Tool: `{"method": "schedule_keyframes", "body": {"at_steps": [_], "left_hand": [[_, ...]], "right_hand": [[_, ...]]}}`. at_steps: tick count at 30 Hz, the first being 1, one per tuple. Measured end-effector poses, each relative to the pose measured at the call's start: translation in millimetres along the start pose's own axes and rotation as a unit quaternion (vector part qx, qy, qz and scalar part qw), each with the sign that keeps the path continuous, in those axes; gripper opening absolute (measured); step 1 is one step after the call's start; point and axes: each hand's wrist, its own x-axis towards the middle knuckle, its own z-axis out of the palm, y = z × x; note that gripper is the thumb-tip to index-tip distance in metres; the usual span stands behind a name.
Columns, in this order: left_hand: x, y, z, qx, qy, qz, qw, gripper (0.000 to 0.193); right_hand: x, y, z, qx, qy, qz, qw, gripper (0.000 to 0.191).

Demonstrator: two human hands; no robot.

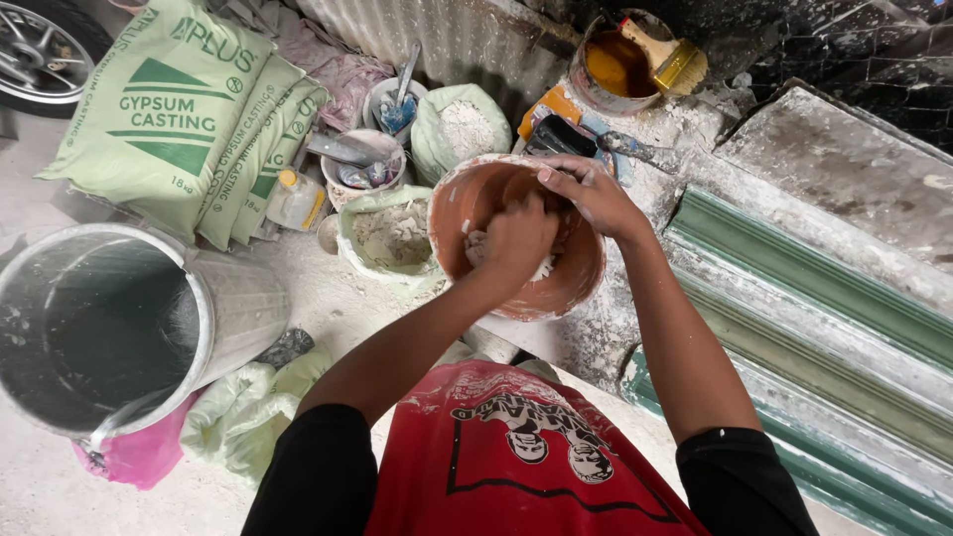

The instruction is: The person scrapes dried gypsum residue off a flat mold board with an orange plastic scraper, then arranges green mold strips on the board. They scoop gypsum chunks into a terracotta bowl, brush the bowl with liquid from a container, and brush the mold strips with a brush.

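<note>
Plaster (475, 248) sits clenched in left hand (516, 238) inside orange bowl (556, 288), right hand (588, 194) gripping its rim

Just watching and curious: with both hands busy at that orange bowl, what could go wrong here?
1. The orange bowl looks tilted, steadied only by the right hand on its rim; a slip might spill the white paste the left hand is working.
2. Open bags of white powder sit close beside it and could be knocked or splashed.

Bowl: I see a round terracotta-coloured bowl (516, 238), plaster-smeared, centre of scene, tilted toward me
Contents: I see a whitish lump of wet plaster (475, 248) inside, partly hidden
</note>
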Motion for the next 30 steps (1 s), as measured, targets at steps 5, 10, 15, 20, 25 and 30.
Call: {"method": "schedule_keyframes", "body": {"at_steps": [5, 10, 15, 20, 25, 30], "left_hand": [[8, -28, -5, 0.010, 0.003, -0.043, 0.999, 0.019], [2, -19, -15, 0.018, 0.035, -0.016, 0.999, 0.014], [-31, 35, -10, 0.180, 0.038, 0.071, 0.980, 0.019], [-35, 10, -2, -0.041, 0.013, 0.025, 0.999, 0.019], [-8, -26, 4, -0.609, -0.109, -0.204, 0.758, 0.027], [-27, -28, 5, -0.206, -0.063, -0.003, 0.977, 0.022]], "right_hand": [[-8, 0, -9, -0.035, 0.026, 0.015, 0.999, 0.040], [-11, -10, -2, -0.020, 0.014, 0.020, 1.000, 0.044], [-4, -12, 15, -0.182, -0.007, -0.053, 0.982, 0.044], [-5, -11, 11, -0.118, 0.002, 0.029, 0.993, 0.045], [-10, -11, 9, -0.032, 0.010, -0.004, 0.999, 0.044], [-9, -10, 20, -0.090, 0.034, -0.032, 0.995, 0.040]]}}
